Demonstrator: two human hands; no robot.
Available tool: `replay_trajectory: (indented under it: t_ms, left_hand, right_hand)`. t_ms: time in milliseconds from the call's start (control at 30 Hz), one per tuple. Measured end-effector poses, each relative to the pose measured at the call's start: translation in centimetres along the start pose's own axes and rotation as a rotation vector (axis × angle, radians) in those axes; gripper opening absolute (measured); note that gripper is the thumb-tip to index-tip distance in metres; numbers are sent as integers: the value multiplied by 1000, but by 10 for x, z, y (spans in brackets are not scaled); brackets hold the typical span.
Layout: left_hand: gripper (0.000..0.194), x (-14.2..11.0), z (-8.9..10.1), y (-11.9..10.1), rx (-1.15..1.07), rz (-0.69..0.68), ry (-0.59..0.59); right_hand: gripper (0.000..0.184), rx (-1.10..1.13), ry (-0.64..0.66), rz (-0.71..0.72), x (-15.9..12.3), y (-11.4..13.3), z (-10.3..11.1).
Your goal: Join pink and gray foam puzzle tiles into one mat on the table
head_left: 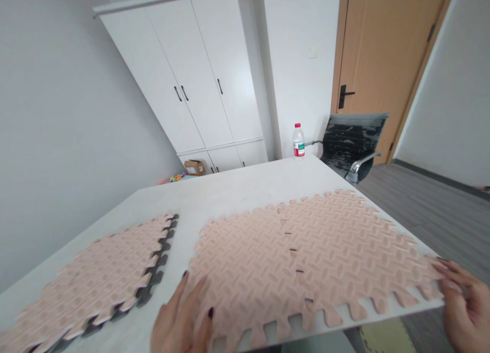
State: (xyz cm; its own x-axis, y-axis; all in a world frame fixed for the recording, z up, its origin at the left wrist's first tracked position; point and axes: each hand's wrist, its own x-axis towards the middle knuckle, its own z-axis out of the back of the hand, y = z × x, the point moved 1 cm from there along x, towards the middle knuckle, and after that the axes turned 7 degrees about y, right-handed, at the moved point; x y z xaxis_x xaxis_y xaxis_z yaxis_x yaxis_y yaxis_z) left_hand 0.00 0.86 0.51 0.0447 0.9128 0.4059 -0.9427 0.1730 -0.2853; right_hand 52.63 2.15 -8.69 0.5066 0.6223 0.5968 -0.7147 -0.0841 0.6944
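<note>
- Pink foam, in the form of two interlocking mat tiles [306, 256] joined along a toothed seam, lies flat on the white table [229, 190] and spans the whole gap between the two hands.
- Left hand [184, 317] rests at the near left corner of the joined tiles, fingers [191, 292] loosely spread and laid flat, their tips on the foam edge; it pinches nothing.
- Right hand [465, 304] sits at the near right corner, where the tile overhangs the table edge; its fingertips [444, 269] touch the toothed rim, the fingers slightly curled. Whether they actually pinch the foam cannot be told, since the hand is cut off by the frame.
- Seam between the two tiles runs away from the person, roughly midway between the hands, with small dark slits where the teeth are not fully seated.
- Off to the left of the left hand, well apart from it, lies a separate stack of tiles [103, 276], pink on top with a grey tile [156, 271] showing beneath.
- Far beyond both hands, at the table's far edge, stands a plastic bottle [298, 140]; behind it a black office chair [352, 141], a white wardrobe [199, 72] and a wooden door [383, 62].
</note>
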Motion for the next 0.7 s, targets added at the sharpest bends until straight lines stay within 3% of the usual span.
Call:
replay_trajectory:
  t_ms: [167,267,333,433,700]
  left_hand:
    - [55,39,-30,-99,54,-351,226]
    - [57,49,-50,-138,77,-466,391]
    - [57,51,-59,-149,44,-446,473]
    - [61,53,-67,-148,1,-404,534]
    - [55,50,-70,-140,52,-460,481]
  right_hand:
    - [25,1,11,5,0,-2,1]
    - [26,-10,30,15,0,-6,3]
    - [26,-22,38,32,0,-8,4]
    - [26,-30,29,41,1,-9,4]
    - [18,28,-15,11,-1,2,-1]
